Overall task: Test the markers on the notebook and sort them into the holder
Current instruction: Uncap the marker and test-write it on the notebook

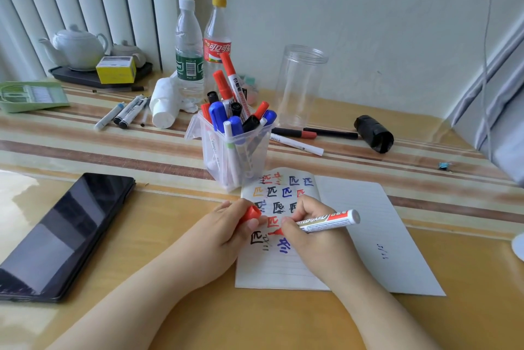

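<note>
An open lined notebook (368, 236) lies on the desk, its left page covered with several red, blue, black and orange test marks. My right hand (312, 233) grips a red whiteboard marker (329, 220), its red tip touching the left page. My left hand (226, 225) rests at the page's left edge and pinches the marker's red cap (251, 213). Just behind the notebook stands a clear plastic holder (235, 151) filled with several red, blue and black markers.
A black phone (62, 233) lies at the left. Loose pens (124, 111) lie at the back left, more markers (297, 137) behind the holder. A clear jar (300, 85), two bottles (190, 49), a black roll (374, 134), a crumpled tissue (167, 103) and a teapot tray (79, 49) stand behind.
</note>
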Available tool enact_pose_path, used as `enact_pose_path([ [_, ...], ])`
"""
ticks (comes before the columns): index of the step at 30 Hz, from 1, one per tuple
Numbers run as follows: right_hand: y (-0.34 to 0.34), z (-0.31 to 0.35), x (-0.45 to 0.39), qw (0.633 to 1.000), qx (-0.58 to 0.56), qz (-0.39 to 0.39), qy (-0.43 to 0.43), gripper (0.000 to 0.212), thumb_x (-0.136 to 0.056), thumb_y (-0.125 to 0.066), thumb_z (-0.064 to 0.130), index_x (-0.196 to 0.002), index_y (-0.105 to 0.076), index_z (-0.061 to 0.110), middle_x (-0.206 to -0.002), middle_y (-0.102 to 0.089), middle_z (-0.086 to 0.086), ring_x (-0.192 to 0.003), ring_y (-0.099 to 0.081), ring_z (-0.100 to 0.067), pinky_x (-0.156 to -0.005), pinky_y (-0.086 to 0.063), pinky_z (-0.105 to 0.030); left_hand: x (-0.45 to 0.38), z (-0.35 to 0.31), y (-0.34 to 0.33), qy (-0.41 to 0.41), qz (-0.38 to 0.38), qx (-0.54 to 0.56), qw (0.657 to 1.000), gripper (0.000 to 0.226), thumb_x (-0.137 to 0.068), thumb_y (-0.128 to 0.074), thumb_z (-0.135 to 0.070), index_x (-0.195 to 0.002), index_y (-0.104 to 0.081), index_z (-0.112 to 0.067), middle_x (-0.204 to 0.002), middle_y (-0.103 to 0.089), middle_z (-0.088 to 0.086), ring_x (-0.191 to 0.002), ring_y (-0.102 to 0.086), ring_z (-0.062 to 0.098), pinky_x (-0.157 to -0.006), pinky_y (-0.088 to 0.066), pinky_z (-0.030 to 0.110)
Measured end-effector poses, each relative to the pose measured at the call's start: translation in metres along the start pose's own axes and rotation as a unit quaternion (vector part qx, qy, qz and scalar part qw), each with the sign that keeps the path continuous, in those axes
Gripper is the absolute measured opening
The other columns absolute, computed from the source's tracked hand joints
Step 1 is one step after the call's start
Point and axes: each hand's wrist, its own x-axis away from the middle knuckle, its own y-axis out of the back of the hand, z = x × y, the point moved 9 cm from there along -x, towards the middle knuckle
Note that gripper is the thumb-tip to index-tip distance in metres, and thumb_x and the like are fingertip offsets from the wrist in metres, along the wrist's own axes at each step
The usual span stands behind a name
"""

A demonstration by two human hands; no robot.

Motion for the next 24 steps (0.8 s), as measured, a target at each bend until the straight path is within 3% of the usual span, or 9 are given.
enact_pose_path([
  [3,0.002,0.004,0.001,1.000,-0.007,-0.005,0.019,0.036,-0.082,-0.064,0.007,-0.057,-0.040,0.017,-0.042,-0.040,0.012,-0.042,-0.035,-0.006,-0.044,-0.027,-0.014,0.000,-0.001,0.000,-0.003,-0.001,0.001,1.000,0.027,-0.092,-0.030,-0.045,-0.088,-0.044,-0.023,-0.089,-0.051,-0.045,-0.097,-0.052,0.009,-0.081,-0.039,0.022],
  [8,-0.005,0.004,0.002,0.999,-0.008,0.031,0.012,0.035,-0.083,-0.065,0.011,-0.058,-0.041,0.016,-0.042,-0.043,0.012,-0.041,-0.038,-0.004,-0.042,-0.028,-0.012,0.001,-0.003,0.002,-0.012,-0.010,-0.004,1.000,0.021,-0.092,-0.030,-0.046,-0.085,-0.041,-0.030,-0.093,-0.058,-0.026,-0.095,-0.051,0.009,-0.079,-0.039,0.022],
  [12,-0.007,0.008,0.005,0.999,-0.005,0.049,0.010,0.039,-0.082,-0.063,0.008,-0.054,-0.039,0.018,-0.040,-0.043,0.013,-0.041,-0.042,-0.002,-0.044,-0.029,-0.011,0.000,-0.003,0.002,0.001,-0.002,-0.004,1.000,0.017,-0.091,-0.031,-0.044,-0.082,-0.039,-0.031,-0.085,-0.052,-0.043,-0.091,-0.050,0.004,-0.075,-0.037,0.011],
  [15,-0.002,0.008,0.004,1.000,0.003,0.024,0.018,0.038,-0.080,-0.062,0.004,-0.054,-0.036,0.015,-0.040,-0.037,0.010,-0.040,-0.035,-0.005,-0.043,-0.026,-0.013,-0.001,-0.003,0.001,0.005,0.002,-0.006,1.000,0.014,-0.092,-0.034,-0.041,-0.085,-0.041,-0.032,-0.087,-0.047,-0.052,-0.091,-0.048,-0.001,-0.075,-0.035,0.007],
  [18,0.005,0.008,0.002,0.999,0.005,-0.006,0.032,0.038,-0.077,-0.060,0.000,-0.055,-0.033,0.013,-0.042,-0.030,0.008,-0.042,-0.028,-0.008,-0.042,-0.022,-0.015,0.000,-0.003,0.000,0.008,0.010,-0.011,1.000,0.010,-0.095,-0.035,-0.036,-0.086,-0.039,-0.035,-0.089,-0.043,-0.055,-0.091,-0.045,-0.006,-0.076,-0.034,0.006],
  [24,0.000,0.006,0.001,0.999,0.002,0.009,0.037,0.035,-0.084,-0.064,0.011,-0.058,-0.039,0.015,-0.043,-0.039,0.009,-0.043,-0.036,-0.006,-0.044,-0.028,-0.014,-0.001,-0.009,0.001,-0.004,0.007,-0.012,1.000,0.013,-0.093,-0.034,-0.038,-0.081,-0.036,-0.036,-0.090,-0.042,-0.056,-0.088,-0.045,-0.005,-0.075,-0.033,0.005],
])
